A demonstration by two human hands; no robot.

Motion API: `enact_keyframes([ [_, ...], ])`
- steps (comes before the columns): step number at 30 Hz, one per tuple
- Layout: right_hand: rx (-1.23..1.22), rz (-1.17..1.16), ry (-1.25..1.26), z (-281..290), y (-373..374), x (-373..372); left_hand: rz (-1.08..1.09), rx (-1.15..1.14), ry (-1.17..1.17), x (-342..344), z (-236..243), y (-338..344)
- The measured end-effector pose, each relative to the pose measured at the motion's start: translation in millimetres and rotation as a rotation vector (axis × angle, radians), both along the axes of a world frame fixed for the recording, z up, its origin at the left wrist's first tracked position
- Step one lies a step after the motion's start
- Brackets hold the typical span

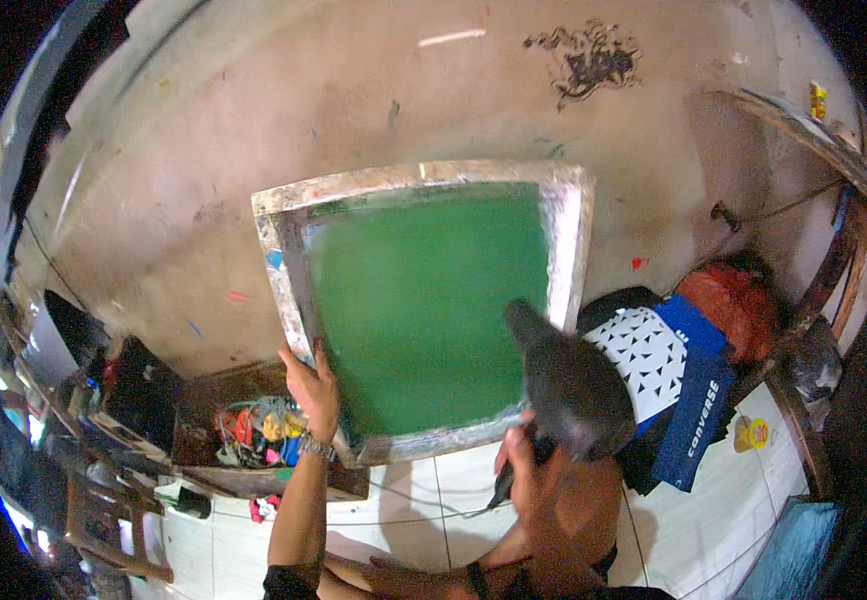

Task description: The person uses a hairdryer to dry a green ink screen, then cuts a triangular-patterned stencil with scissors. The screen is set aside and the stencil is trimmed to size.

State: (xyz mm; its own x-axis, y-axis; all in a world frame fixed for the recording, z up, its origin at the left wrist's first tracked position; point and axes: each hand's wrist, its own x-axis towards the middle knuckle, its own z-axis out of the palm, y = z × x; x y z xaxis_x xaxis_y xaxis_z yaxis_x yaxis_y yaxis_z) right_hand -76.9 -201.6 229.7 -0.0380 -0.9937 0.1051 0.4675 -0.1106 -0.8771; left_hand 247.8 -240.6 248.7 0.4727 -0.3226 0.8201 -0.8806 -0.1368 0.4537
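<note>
A screen-printing frame [421, 170] with a worn whitish border and a green coated mesh [413, 270] stands tilted in front of me. My left hand [313, 390] is closed on its left edge, a metal watch on that wrist. My right hand [523, 455] grips a black hair dryer [578, 390] by its handle, its nozzle pointed over the lower right part of the green mesh and hiding some of it. A cord runs from the dryer's handle. My bare legs show below, on the tiled floor [408, 505].
A stained wall [423, 100] rises behind the frame. At left are a wooden box [198, 400] of tangled small items and dark furniture [98, 520]. At right lie blue printed pieces [693, 405], a red bundle [723, 310], a yellow tub [750, 432] and leaning boards [803, 130].
</note>
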Motion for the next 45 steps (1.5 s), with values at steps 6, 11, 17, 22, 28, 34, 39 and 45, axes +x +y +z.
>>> enact_keyframes([
  [6, -0.021, 0.119, -0.028, 30.9, -63.2, 16.1, 0.086, 0.074, 0.192, 42.2, -64.8, -10.0],
  [11, -0.077, 0.23, 0.014, 40.5, -100.8, 53.3, 0.02, 0.057, 0.28, 61.6, -97.7, -19.8],
  [17, -0.173, 0.264, 0.168, 55.1, -107.5, 95.5, 0.09, 0.052, 0.305, 60.0, -110.7, -28.3],
  [22, -0.249, 0.265, 0.23, 56.7, -116.0, 115.6, 0.039, 0.085, 0.377, 60.5, -105.9, -26.8],
  [28, -0.292, 0.231, 0.236, 52.7, -115.6, 121.7, 0.063, 0.113, 0.329, 60.4, -106.2, -25.5],
  [34, -0.295, 0.24, 0.228, 54.7, -115.0, 125.0, 0.086, 0.133, 0.32, 61.2, -108.3, -25.8],
  [39, -0.273, 0.253, 0.223, 55.6, -113.4, 128.9, 0.081, 0.127, 0.324, 59.6, -108.0, -24.8],
  [45, -0.291, 0.269, 0.237, 56.8, -114.6, 133.8, 0.093, 0.142, 0.33, 60.9, -108.6, -25.3],
])
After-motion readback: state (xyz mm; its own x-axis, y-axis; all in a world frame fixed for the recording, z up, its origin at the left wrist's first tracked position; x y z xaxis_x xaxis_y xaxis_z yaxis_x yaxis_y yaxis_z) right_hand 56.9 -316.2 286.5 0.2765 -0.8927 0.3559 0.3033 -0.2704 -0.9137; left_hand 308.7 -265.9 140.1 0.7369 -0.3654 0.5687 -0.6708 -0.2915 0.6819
